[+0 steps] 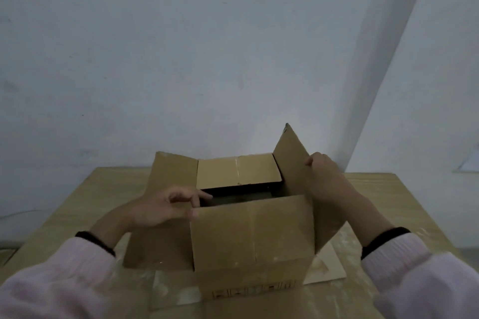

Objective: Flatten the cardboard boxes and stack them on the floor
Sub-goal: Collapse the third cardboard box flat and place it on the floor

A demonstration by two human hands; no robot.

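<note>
A brown cardboard box (248, 235) stands upright on the wooden table (85, 199) in front of me, its top partly open with a dark gap in the middle. My right hand (324, 176) grips the edge of the raised right flap (290, 163). My left hand (171, 206) rests on the spread left flap (166, 179), with its thumb at the corner of the near flap (251, 225) and its fingers loosely curled towards the gap. The far flap (237, 171) lies folded inward. Both arms wear pink sleeves.
A flat piece of cardboard (326, 269) lies on the table under the box and shows at its right and front. A pale wall (207, 59) rises just behind the table. A strip of floor (5, 246) shows at the far left.
</note>
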